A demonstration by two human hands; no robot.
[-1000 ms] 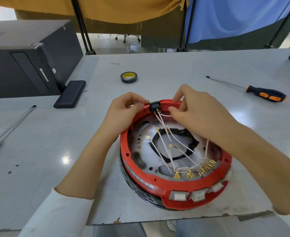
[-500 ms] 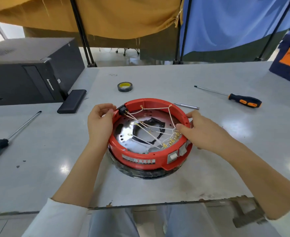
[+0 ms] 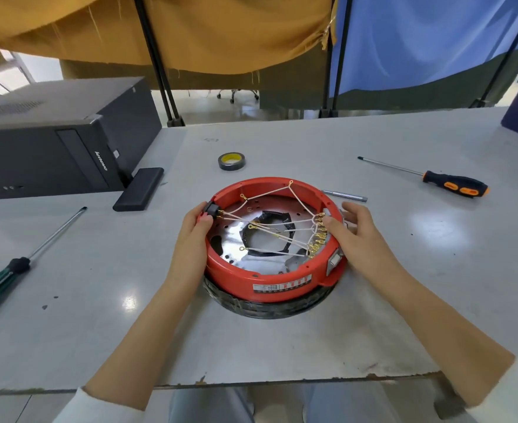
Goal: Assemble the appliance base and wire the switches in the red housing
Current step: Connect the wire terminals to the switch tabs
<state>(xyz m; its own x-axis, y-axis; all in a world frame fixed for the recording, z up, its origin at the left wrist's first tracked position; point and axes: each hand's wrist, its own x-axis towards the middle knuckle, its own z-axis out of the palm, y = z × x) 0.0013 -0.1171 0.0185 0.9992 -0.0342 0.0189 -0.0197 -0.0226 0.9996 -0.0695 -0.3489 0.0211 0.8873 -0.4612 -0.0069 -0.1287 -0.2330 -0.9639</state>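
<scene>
The round red housing (image 3: 245,274) sits on a black ring base (image 3: 269,309) in the middle of the grey table. White wires (image 3: 279,230) with gold terminals cross its silver inner plate. My left hand (image 3: 195,230) grips the housing's left rim, thumb on the black socket (image 3: 212,209). My right hand (image 3: 355,236) rests against the right rim beside the row of switches (image 3: 334,264), thumb by the gold terminals (image 3: 318,236), fingers spread.
An orange-and-black screwdriver (image 3: 453,186) lies at the right, a green-handled screwdriver (image 3: 10,270) at the left. A tape roll (image 3: 231,161) and a small metal bit (image 3: 346,195) lie behind the housing. A black computer case (image 3: 53,148) and black block (image 3: 138,189) stand at the left.
The housing has been turned clockwise, so the switches went from the front to the right side and the socket to the left. Both hands moved round with the rim.
</scene>
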